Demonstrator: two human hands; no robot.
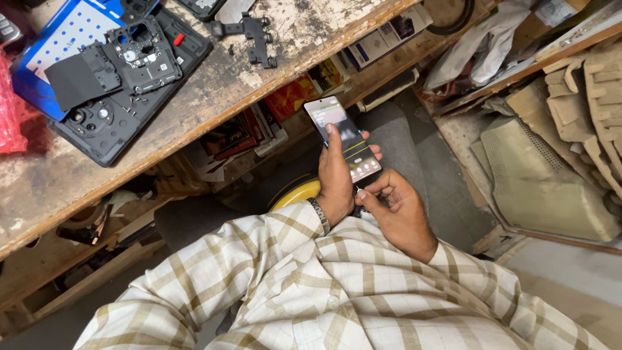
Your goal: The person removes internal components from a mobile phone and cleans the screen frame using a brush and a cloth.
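Worn wooden tabletop (214, 97), its paint flaking, runs diagonally across the upper left above cluttered shelves and a grey floor; view from above, over a checked shirt.

Left hand (337, 178): closed around a smartphone (342, 138), gripping its lower half from behind, thumb laid across the lit screen and fingertips showing at the far edge. A metal watch band (319, 214) circles the wrist.

Right hand (398, 207): loosely curled, thumb and forefinger pinched on a thin pin-like tool (357, 189) held at the phone's lower end; whether the tip touches the phone cannot be told.

Smartphone: held in the air below the tabletop's edge, in front of the person's chest, screen up and tilted, pale top end pointing toward the tabletop.

Beyond the hands: a yellow rounded object (295, 192) lies just beside the left wrist, partly hidden by the sleeve. Books and packets (259, 129) are stacked on the shelf under the tabletop.

On the tabletop, well apart from the hands: an opened dark phone body (123, 123) with a black inner frame (139, 55) lying on it, a blue box (61, 39) beneath, and a small black bracket (256, 35).

At right: moulded cardboard pulp trays (551, 181) on the floor.
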